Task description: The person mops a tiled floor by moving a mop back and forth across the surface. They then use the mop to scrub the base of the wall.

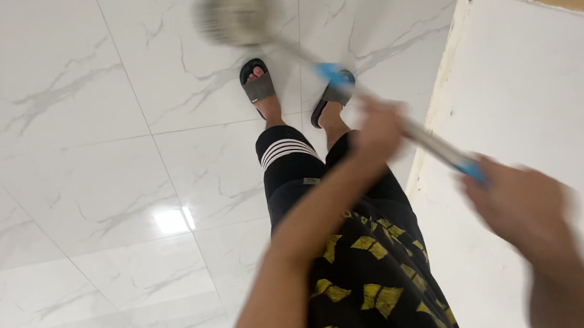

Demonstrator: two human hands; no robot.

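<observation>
A mop (342,83) is being held in both hands over a glossy white marbled floor (50,151). Furthest from the grip, up and to the left, the round mop head (236,12) is being blurred by motion; whether it is touching the floor cannot be told. From it a thin metal shaft is running down and to the right, with a blue collar (332,73) just above the first grip. The left hand (378,129) is being kept closed around the shaft at its middle, the forearm reaching up from below. Past that grip, further right and lower, the right hand (524,207) is being kept near the blue end of the shaft; it is blurred, so whether it is clenched on the shaft cannot be told for certain. Beneath the shaft, two sandalled feet (257,82) are being shown on the floor, and a white wall (568,139) is standing right of the hands.

The mop is being judged light and stiff, the smooth metal likely slippery; hold is best being taken at mid-shaft and at the end, hands spread apart.
</observation>
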